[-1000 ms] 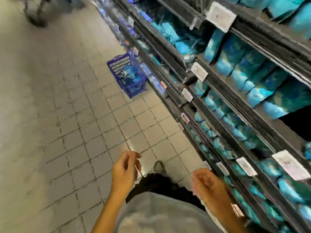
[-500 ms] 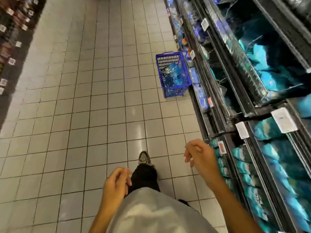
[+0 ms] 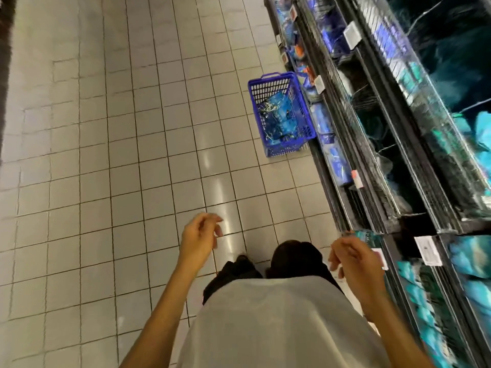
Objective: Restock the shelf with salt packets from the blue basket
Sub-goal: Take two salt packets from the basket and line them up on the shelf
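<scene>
Blue basket (image 3: pixel 281 148) on floor holds salt packets (image 3: pixel 279 116).

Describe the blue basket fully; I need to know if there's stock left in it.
The blue basket is a rectangular plastic crate with lattice walls and a handle on its far rim. It stands upright on the tiled floor, close against the shelf base, ahead of the person. Inside lie shiny blue packets, filling only its lower part. Neither hand touches it.
</scene>
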A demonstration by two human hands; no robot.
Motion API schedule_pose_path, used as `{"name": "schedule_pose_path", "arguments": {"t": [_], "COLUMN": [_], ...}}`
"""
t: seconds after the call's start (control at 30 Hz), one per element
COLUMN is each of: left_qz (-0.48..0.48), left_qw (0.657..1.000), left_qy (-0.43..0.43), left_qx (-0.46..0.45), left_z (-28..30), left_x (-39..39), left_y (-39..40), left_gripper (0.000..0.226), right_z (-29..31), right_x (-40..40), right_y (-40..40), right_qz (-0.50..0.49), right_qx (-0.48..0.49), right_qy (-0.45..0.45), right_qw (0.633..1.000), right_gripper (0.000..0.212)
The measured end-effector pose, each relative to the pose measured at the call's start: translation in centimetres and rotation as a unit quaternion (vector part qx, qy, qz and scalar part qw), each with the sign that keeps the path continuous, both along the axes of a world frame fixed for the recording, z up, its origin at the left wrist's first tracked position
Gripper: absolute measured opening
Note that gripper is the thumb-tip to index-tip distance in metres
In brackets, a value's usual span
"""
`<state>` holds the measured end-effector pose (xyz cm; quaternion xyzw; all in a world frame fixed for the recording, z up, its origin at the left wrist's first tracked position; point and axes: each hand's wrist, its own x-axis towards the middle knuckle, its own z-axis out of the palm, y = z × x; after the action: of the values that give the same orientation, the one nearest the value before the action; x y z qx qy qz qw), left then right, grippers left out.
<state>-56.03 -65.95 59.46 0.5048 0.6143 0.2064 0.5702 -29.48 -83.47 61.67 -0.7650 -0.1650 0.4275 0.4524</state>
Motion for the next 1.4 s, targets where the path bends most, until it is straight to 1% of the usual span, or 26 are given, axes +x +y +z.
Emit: {"name": "schedule_pose_path", "arguments": {"t": [0.07,0.13,0.23,0.3,0.33,0.47,0.6,0.67,0.73,0.8,0.9,1.0,1.07,1.2,1.3,1.4], "left_qz": [-0.005,-0.014,-0.020,-0.011,-0.004,0.034,0.089,0.111,0.112,0.099,0.060,-0.014,-0.083,-0.204,-0.289,-0.343], "left_qw": [1.000,1.000,1.000,1.000,1.000,0.999,0.995,0.993,0.992,0.993,0.995,0.996,0.991,0.967,0.937,0.913], "left_qy": [-0.013,-0.011,0.002,0.006,0.006,0.017,0.037,0.039,0.047,0.061,0.066,0.072,0.079,0.109,0.153,0.162], "left_qx": [0.002,-0.002,0.000,-0.001,-0.001,-0.010,-0.011,-0.024,-0.030,-0.033,-0.040,-0.048,-0.065,-0.107,-0.124,-0.149], "left_z": [0.2,-0.1,-0.3,-0.2,-0.1,0.2,0.5,0.5,0.3,-0.2,-1.4,-3.5,-5.9,-12.2,-18.4,-26.2], "left_x": [2.9,5.8,9.8,12.1,13.0,15.9,16.9,17.1,17.4,17.8,19.3,21.9,24.2,29.7,34.4,39.2], "left_y": [4.6,8.7,14.1,17.1,18.1,22.3,25.7,27.2,29.5,32.7,38.6,45.5,49.9,56.2,58.8,59.9], "left_gripper": [0.024,0.024,0.024,0.024,0.024,0.025,0.026,0.025,0.025,0.025,0.023,0.023,0.024,0.027,0.029,0.020], "right_z": [-0.4,-1.2,-2.6,-3.5,-3.7,-3.9,-3.1,-2.7,-2.5,-2.8,-4.1,-6.4,-9.1,-16.1,-22.5,-30.6], "right_x": [1.5,3.4,7.2,10.1,11.2,15.4,18.4,19.1,19.7,20.2,20.7,21.1,21.6,23.0,24.3,26.0], "right_y": [1.1,2.6,6.0,9.1,10.6,19.1,29.2,33.8,38.6,42.7,47.5,51.1,52.9,55.6,57.4,59.1], "right_qz": [-0.023,-0.044,-0.044,-0.018,-0.008,0.010,0.044,0.051,0.054,0.051,0.028,-0.015,-0.026,-0.082,-0.139,-0.192], "right_qx": [0.000,-0.002,-0.003,-0.012,-0.011,0.004,0.030,0.047,0.054,0.056,0.046,0.024,-0.017,-0.098,-0.157,-0.197], "right_qy": [0.000,0.005,0.003,-0.002,-0.007,0.019,0.043,0.050,0.063,0.081,0.088,0.072,0.045,0.048,0.073,0.093], "right_qw": [1.000,0.999,0.999,1.000,1.000,1.000,0.998,0.996,0.995,0.994,0.995,0.997,0.998,0.991,0.975,0.957], "right_gripper": [0.037,0.037,0.025,0.019,0.019,0.028,0.029,0.026,0.023,0.026,0.028,0.017,0.021,0.033,0.030,0.021]}}
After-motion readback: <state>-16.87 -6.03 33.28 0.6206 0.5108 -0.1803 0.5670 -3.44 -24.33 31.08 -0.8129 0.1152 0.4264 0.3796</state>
